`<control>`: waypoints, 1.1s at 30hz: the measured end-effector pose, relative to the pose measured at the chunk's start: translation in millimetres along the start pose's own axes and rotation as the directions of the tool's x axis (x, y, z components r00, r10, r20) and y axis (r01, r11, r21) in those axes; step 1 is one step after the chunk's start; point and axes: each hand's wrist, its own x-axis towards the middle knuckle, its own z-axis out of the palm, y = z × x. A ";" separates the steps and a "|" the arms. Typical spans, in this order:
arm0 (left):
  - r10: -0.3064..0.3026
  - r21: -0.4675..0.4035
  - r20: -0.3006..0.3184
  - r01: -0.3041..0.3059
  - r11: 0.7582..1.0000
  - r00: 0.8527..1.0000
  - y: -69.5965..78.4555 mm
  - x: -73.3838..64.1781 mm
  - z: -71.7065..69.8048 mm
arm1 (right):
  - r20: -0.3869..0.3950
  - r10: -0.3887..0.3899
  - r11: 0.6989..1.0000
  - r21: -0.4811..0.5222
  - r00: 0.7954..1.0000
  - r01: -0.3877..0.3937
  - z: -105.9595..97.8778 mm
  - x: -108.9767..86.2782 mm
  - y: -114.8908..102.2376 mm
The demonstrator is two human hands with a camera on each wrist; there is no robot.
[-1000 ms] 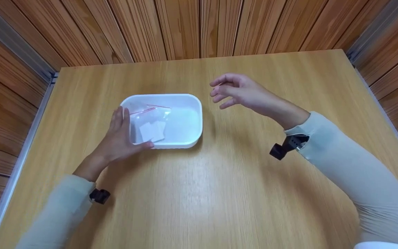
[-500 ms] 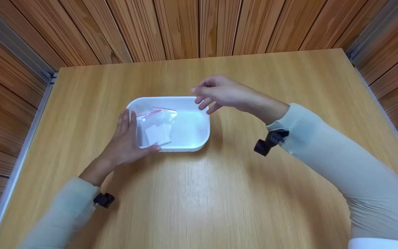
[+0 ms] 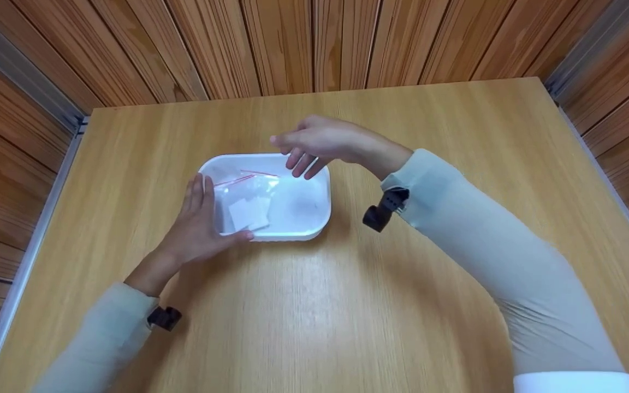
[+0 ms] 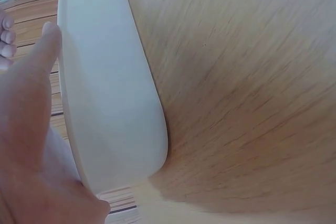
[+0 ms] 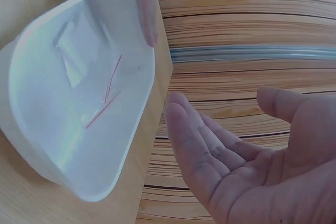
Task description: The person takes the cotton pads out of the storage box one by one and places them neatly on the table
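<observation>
While left hand (image 3: 191,232) grips white tub (image 3: 303,210), zip bags (image 3: 249,210) lie in the tub's left half, right hand (image 3: 317,142) (loose, unladen) above its far rim.

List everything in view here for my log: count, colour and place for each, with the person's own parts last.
Tray: 1, white, on the table.
Bags: apparently 2, clear with red strips, in the tray's left half.
Pieces: apparently 2, white, seemingly inside the bags.
Table: 1, light brown wood, under the tray.
Walls: 3, brown panels, behind and on both sides.
Rails: several, grey, back corners and table sides.
White item: 1, by the right sleeve, cut off, unclear.
Cameras: 2, black, one per wrist.
Sleeves: 2, pale grey-green, one per arm.
Left hand: 1, bare, gripping the tray's left end.
Right hand: 1, bare, near the tray's far rim, holding nothing.
</observation>
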 end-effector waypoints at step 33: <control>0.004 -0.006 -0.044 -0.004 1.000 0.999 2.5 -1.9 3.8 | 0.074 0.148 0.988 0.023 0.986 -0.150 38.5 83.6 -9.2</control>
